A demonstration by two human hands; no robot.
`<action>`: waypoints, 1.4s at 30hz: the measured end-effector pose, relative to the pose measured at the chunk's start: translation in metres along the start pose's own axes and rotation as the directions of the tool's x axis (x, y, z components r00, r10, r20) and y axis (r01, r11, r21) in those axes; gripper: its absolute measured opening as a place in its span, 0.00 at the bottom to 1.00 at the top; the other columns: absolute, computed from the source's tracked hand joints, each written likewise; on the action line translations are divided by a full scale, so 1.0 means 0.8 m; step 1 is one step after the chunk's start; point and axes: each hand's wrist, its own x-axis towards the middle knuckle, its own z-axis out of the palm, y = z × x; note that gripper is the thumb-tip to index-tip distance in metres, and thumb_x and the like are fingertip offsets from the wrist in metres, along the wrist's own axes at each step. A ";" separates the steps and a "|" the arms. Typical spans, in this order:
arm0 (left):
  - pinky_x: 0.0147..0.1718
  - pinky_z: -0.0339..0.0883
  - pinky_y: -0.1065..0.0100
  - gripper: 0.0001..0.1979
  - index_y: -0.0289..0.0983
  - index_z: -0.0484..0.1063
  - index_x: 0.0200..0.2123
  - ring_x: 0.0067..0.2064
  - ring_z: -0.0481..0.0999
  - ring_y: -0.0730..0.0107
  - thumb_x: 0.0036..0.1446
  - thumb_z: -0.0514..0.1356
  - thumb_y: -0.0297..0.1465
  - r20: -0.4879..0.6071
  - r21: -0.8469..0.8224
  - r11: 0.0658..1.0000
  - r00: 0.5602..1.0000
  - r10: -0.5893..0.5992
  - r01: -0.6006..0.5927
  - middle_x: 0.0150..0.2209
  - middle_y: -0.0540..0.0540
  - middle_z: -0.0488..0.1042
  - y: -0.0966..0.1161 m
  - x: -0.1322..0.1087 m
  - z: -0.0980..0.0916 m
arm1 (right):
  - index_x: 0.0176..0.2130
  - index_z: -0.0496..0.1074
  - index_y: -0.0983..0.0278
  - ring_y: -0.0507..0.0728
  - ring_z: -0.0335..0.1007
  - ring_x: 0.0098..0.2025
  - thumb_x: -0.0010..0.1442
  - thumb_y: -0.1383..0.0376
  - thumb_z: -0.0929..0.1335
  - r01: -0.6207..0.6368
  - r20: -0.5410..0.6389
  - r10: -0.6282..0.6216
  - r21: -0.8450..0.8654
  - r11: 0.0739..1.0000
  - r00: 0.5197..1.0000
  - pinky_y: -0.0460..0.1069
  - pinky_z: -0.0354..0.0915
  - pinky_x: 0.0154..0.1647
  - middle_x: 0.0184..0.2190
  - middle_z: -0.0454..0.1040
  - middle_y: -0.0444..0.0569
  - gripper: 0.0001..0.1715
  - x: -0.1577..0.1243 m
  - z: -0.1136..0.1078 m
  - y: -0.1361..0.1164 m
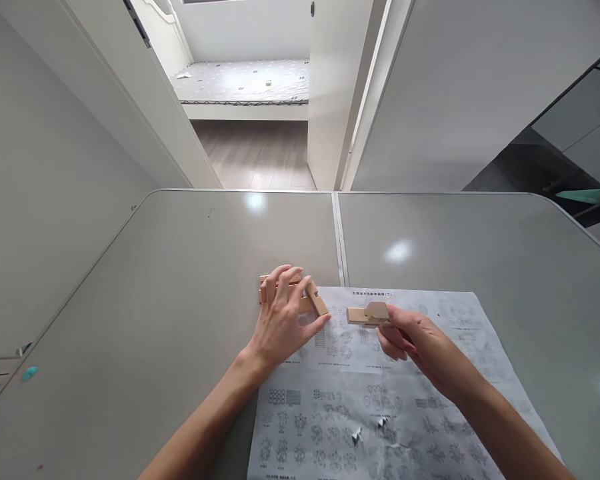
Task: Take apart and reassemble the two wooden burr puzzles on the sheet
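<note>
My left hand [280,308] curls over several notched wooden puzzle pieces at the upper left corner of the printed sheet. Its fingertips rest on them, and the thumb presses the end of a slanted wooden piece [317,299]. The palm hides part of the group. To the right, my right hand [411,333] pinches a light wooden puzzle piece [356,316] above the sheet. A wider block with cut corners [377,311] sits at its near end, by the thumb. Whether these two are joined or separate I cannot tell.
A creased paper sheet [340,380] printed with puzzle diagrams lies on the grey table [190,287], torn in two small spots. A metal seam [339,233] divides the tabletop. Beyond the far edge are an open doorway and a bed [245,80].
</note>
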 end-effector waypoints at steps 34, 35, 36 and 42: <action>0.24 0.62 0.71 0.29 0.38 0.64 0.25 0.26 0.63 0.74 0.65 0.61 0.56 0.722 -0.653 0.339 0.692 0.005 0.678 0.25 0.53 0.64 0.004 0.018 -0.040 | 0.38 0.70 0.61 0.57 0.66 0.30 0.80 0.59 0.61 0.744 0.459 -0.710 -0.655 0.136 0.534 0.53 0.65 0.32 0.27 0.71 0.46 0.18 -0.019 0.060 -0.041; 0.23 0.61 0.72 0.29 0.38 0.63 0.25 0.25 0.62 0.75 0.65 0.62 0.56 0.727 -0.652 0.302 0.686 -0.009 0.695 0.25 0.53 0.62 0.003 0.018 -0.039 | 0.39 0.70 0.61 0.58 0.68 0.31 0.81 0.58 0.61 0.749 0.456 -0.722 -0.650 0.129 0.520 0.53 0.65 0.33 0.27 0.72 0.47 0.18 -0.021 0.059 -0.043; 0.22 0.61 0.72 0.29 0.39 0.63 0.25 0.24 0.62 0.75 0.65 0.62 0.56 0.725 -0.657 0.265 0.688 -0.036 0.706 0.25 0.54 0.61 0.002 0.017 -0.037 | 0.41 0.71 0.61 0.58 0.70 0.32 0.81 0.57 0.61 0.752 0.446 -0.736 -0.646 0.129 0.510 0.54 0.66 0.35 0.27 0.73 0.47 0.18 -0.022 0.057 -0.045; 0.14 0.55 0.73 0.26 0.39 0.68 0.31 0.15 0.66 0.76 0.68 0.59 0.56 0.502 -0.734 0.344 0.809 -0.307 0.586 0.19 0.56 0.66 0.013 0.012 -0.036 | 0.39 0.71 0.60 0.57 0.69 0.30 0.79 0.58 0.63 0.542 0.175 -0.777 -0.806 0.240 0.604 0.52 0.62 0.33 0.30 0.76 0.48 0.15 -0.004 0.034 -0.033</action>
